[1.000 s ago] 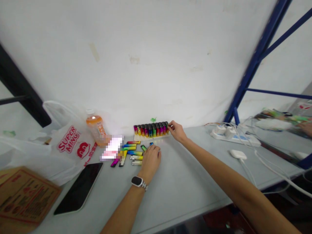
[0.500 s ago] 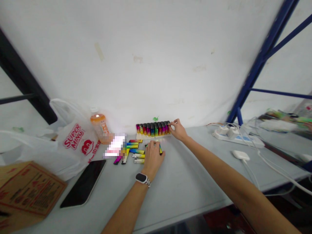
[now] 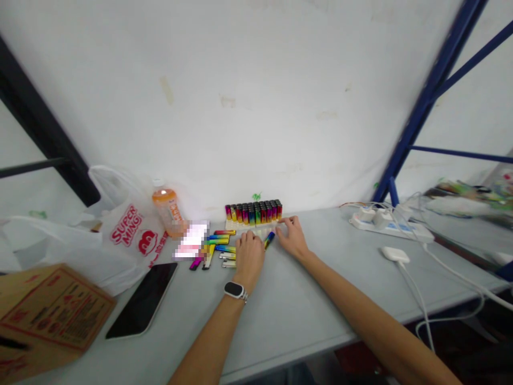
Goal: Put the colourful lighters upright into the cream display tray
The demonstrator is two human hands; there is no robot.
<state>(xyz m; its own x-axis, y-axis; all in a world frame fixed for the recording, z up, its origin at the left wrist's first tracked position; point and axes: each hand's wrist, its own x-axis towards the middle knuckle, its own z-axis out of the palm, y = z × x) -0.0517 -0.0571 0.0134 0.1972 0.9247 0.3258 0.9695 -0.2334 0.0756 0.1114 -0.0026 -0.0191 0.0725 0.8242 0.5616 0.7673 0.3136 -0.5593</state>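
Observation:
Colourful lighters (image 3: 256,214) with black tops stand upright in rows in a pale tray (image 3: 232,225) against the wall. My left hand (image 3: 250,254), a watch on its wrist, is closed on a blue and yellow lighter (image 3: 269,240) that sticks out past its thumb side, tilted. Its fingertips are partly hidden. My right hand (image 3: 293,238) is near the tray's front right corner, thumb and forefinger apart, holding nothing I can see. Left of my left hand, several loose lighters (image 3: 225,248) lie on the table, some partly covered by that hand.
A lit phone screen (image 3: 194,240), blurred out, lies beside the loose lighters. Behind it stands an orange drink bottle (image 3: 167,206). At left are a plastic bag (image 3: 120,251), a cardboard box (image 3: 56,315) and a dark tablet (image 3: 144,302). A power strip (image 3: 393,227) and white charger (image 3: 395,254) lie right.
My right hand has drawn back from the right end of the upright lighters, down toward my left hand. The lighter at my left hand now points up toward the right hand.

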